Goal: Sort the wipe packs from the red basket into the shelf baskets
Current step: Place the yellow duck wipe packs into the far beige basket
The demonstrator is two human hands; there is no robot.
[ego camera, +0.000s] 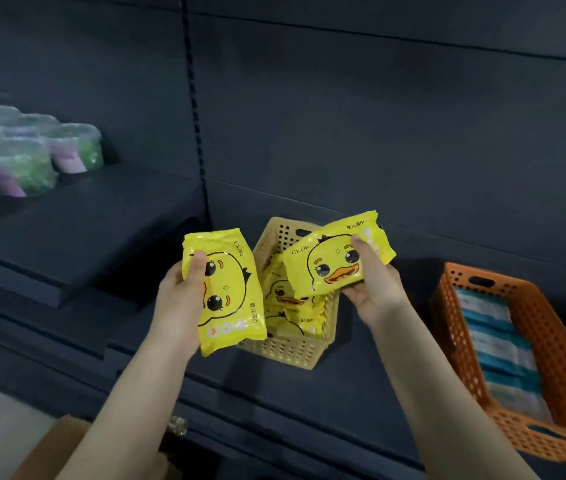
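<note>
My left hand [179,289]: grip closed on yellow duck pack [229,299], held upright, just left of yellow basket [288,348]. My right hand [375,285]: grip closed on second duck pack [337,261], tilted, over basket's far right rim. More duck packs [288,306] inside basket on dark shelf [361,375]. Orange basket [558,368] at right holds blue-white packs [496,344]. Red basket out of view. Clear bagged goods [15,161] on far left shelf.

The orange basket [530,362] runs off the right edge, its blue-and-white packs [503,344] too blurred to read. The wrapped rolls [25,161] at far left are blurred and cut off. The held yellow packs [226,289] hide much of the yellow basket [292,348].
</note>
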